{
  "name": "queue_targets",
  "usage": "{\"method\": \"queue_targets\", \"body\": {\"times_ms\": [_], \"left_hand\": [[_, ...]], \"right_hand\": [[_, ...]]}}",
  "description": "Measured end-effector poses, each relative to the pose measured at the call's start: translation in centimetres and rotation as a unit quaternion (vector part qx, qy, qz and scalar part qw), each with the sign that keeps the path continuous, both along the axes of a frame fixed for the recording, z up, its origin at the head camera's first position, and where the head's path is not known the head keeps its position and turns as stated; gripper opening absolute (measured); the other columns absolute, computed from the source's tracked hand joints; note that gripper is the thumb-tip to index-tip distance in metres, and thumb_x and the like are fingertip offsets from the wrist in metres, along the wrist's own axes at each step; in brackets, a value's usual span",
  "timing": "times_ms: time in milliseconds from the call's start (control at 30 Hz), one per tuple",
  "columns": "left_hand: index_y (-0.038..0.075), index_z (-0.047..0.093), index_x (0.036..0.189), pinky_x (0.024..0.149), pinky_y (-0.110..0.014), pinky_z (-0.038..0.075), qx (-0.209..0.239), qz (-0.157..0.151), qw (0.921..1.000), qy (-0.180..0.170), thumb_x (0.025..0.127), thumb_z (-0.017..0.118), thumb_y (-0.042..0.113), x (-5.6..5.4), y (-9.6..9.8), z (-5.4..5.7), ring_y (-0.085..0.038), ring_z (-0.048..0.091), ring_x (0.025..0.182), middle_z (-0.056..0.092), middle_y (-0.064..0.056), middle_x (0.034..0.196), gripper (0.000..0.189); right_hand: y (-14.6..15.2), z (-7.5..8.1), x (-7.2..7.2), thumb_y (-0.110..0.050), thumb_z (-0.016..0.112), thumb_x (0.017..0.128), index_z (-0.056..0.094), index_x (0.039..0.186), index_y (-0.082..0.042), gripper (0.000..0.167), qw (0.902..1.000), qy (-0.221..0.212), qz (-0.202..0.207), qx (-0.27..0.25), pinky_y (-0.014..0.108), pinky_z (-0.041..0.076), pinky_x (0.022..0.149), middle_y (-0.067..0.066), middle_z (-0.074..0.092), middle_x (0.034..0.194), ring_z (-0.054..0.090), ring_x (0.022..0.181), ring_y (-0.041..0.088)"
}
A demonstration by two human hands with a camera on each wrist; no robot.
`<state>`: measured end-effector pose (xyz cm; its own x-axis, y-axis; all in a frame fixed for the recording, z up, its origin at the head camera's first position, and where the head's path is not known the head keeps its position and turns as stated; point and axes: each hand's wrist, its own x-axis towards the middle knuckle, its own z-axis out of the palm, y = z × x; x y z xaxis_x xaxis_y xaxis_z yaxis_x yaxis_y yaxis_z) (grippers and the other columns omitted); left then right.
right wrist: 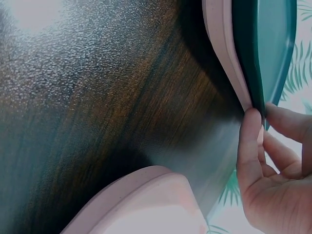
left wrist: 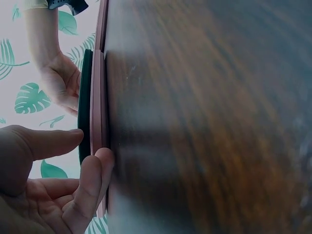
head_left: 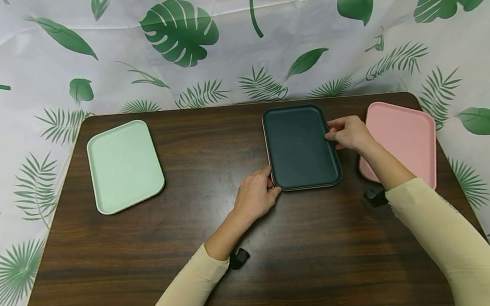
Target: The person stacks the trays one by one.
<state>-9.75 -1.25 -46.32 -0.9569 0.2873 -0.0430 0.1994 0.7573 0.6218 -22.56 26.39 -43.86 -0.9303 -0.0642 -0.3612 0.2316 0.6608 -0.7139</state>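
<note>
A dark green rectangular tray (head_left: 302, 147) lies right of the table's middle, stacked over a pink layer (right wrist: 219, 34) that shows along its side. At the stack's near left corner, my left hand (head_left: 255, 194) holds the edge. Its thumb touches the green side, and bent fingers reach the pink layer (left wrist: 97, 97) in the left wrist view. My right hand (head_left: 349, 133) pinches the stack's right edge between thumb and fingers. In the right wrist view, a fingertip (right wrist: 252, 117) meets the pink side low down. How many pink trays lie underneath I cannot tell.
A pink tray (head_left: 403, 137) lies at the table's right, partly under my right forearm. On the left rests a light green tray (head_left: 124, 167), slightly turned. The dark wood table (head_left: 208, 141) ends at a leaf-patterned cloth (head_left: 228, 66).
</note>
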Motion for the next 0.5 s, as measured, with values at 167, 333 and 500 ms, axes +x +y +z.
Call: {"method": "queue_targets", "body": {"times_ms": [167, 333, 500], "left_hand": [[-0.002, 0.052, 0.139, 0.071, -0.032, 0.051, 0.0, 0.005, 1.0, -0.009, 0.089, 0.074, 0.024, 0.02, -0.06, -0.05, -0.012, 0.058, 0.076, 0.063, 0.0, 0.088, 0.06], [-0.002, 0.051, 0.14, 0.069, -0.031, 0.05, 0.005, 0.004, 0.9999, -0.011, 0.09, 0.073, 0.024, 0.03, -0.13, 0.03, -0.011, 0.057, 0.072, 0.064, -0.001, 0.087, 0.061], [-0.002, 0.052, 0.139, 0.069, -0.031, 0.05, 0.01, 0.004, 0.9999, -0.005, 0.09, 0.073, 0.025, 0.11, -0.24, -0.04, -0.012, 0.057, 0.073, 0.064, -0.001, 0.088, 0.06]], "right_hand": [[0.03, 0.0, 0.25, -0.01, 0.065, 0.094, 0.052, 0.136, 0.007, 0.047, 1.0, 0.002, 0.004, 0.0, 0.03, 0.057, 0.064, 0.012, 0.055, 0.097, 0.062, 0.08, 0.017], [0.1, -0.01, 0.33, -0.013, 0.063, 0.095, 0.053, 0.136, 0.007, 0.047, 1.0, 0.004, 0.006, 0.002, 0.03, 0.057, 0.065, 0.011, 0.054, 0.098, 0.061, 0.08, 0.019], [0.1, -0.06, 0.4, -0.015, 0.063, 0.095, 0.053, 0.136, 0.007, 0.048, 1.0, 0.005, 0.003, 0.001, 0.03, 0.057, 0.064, 0.014, 0.054, 0.103, 0.061, 0.08, 0.019]]}}
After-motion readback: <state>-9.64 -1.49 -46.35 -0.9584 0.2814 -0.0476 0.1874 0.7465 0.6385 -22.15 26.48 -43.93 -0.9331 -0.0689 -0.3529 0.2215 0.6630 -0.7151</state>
